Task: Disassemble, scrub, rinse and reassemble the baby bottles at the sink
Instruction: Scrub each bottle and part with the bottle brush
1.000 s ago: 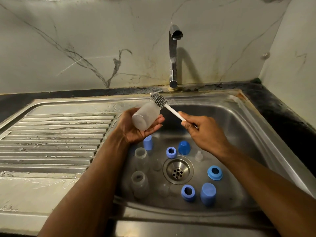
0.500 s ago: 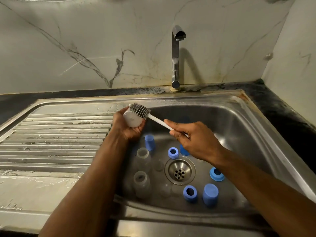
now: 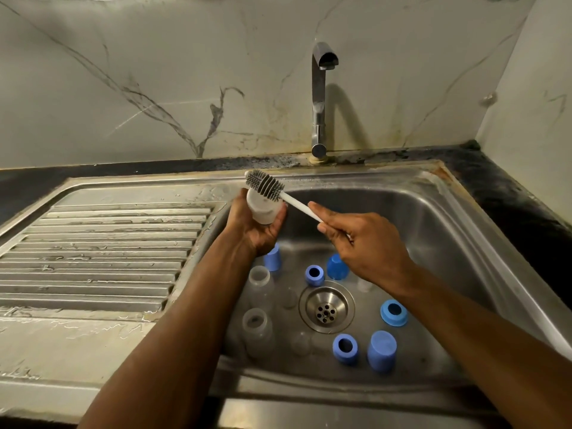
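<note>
Baby bottle [image 3: 263,209]: frosted plastic, probably light, rigid, slippery when wet; cradled around its body in left hand [image 3: 257,226] over sink [image 3: 464,243]. Right hand [image 3: 365,243] pinches brush [image 3: 266,187] handle, bristles against bottle.

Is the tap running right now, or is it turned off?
Off, as far as the picture shows. No stream falls from the tap spout into the sink, and the basin around the drain holds no pooled water.
</note>
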